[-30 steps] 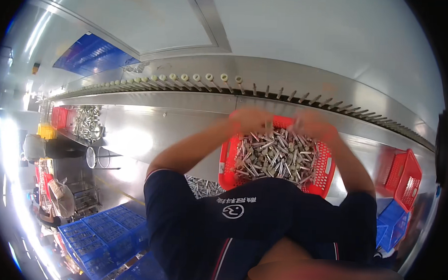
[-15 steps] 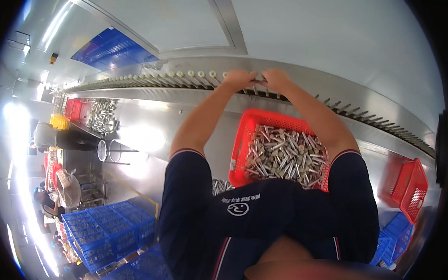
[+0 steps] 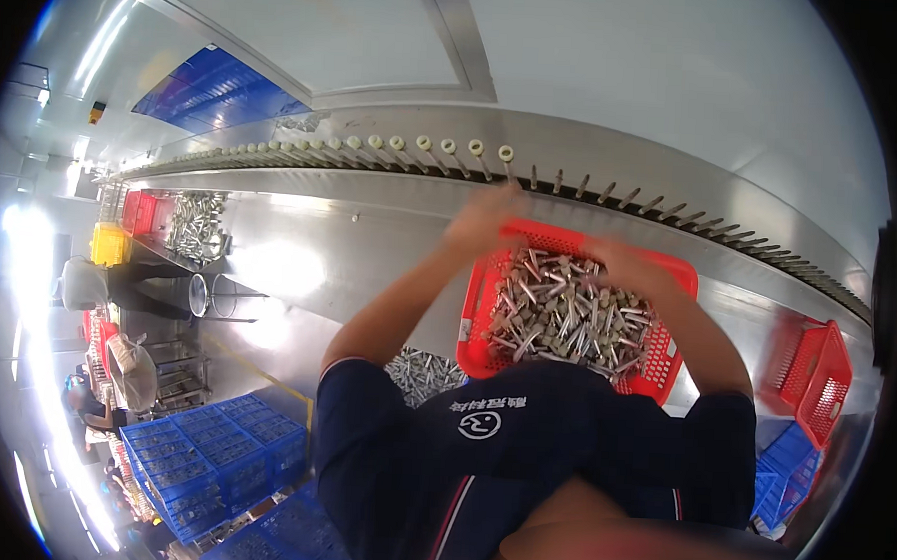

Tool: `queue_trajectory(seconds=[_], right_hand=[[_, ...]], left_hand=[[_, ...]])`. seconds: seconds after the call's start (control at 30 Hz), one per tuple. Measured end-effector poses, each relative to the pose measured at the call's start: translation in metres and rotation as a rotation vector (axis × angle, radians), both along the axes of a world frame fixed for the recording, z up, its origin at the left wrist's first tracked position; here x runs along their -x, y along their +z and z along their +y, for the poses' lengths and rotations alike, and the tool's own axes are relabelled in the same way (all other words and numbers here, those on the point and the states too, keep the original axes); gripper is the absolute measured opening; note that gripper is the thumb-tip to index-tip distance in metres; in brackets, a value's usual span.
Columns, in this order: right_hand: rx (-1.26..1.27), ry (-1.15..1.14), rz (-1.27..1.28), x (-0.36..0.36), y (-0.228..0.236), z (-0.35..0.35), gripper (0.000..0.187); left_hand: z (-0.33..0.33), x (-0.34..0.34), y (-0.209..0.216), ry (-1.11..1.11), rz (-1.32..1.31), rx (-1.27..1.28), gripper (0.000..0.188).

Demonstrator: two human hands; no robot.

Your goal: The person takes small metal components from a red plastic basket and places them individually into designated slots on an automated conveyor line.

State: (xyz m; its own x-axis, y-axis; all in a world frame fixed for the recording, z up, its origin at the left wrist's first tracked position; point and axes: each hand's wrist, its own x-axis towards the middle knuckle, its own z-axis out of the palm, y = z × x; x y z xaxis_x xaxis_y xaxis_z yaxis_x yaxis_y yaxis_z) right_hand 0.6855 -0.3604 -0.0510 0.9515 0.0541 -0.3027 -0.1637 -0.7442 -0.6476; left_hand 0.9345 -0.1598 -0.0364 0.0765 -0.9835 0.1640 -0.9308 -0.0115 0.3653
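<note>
A red perforated basket (image 3: 475, 316) right in front of me holds a heap of metal pieces with slim shanks and blocky heads (image 3: 572, 320). My right hand (image 3: 614, 265) is over the far right part of this heap, its fingers smeared by motion. Between the basket's far rim and the rail is my left hand (image 3: 486, 217), also blurred, just below the last of the pieces with pale round ends (image 3: 506, 154). Those pieces stand in a line along the rail to the left. Bare dark pins (image 3: 629, 198) continue the row to the right.
More metal pieces (image 3: 424, 374) lie in a pile left of the basket. Another red basket (image 3: 824, 387) stands tilted at far right. Blue crates (image 3: 215, 460) are stacked at lower left. Farther left, a person (image 3: 93, 285) stands by the metal counter (image 3: 370, 247).
Both hands have come back from the rail toward me, the right one to the basket. The pins and pale-ended pieces they covered now show.
</note>
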Motion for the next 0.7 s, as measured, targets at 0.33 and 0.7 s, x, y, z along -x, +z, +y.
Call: queue_trajectory(seconds=[0.33, 0.7], right_hand=[[0.435, -0.196, -0.343, -0.185, 0.027, -0.004, 0.043], [0.062, 0.121, -0.218, -0.013, 0.040, 0.026, 0.043]], left_hand=[[-0.066, -0.093, 0.014, 0.145, -0.282, -0.213, 0.041], [0.009, 0.052, 0.023, -0.231, 0.140, -0.429, 0.040]])
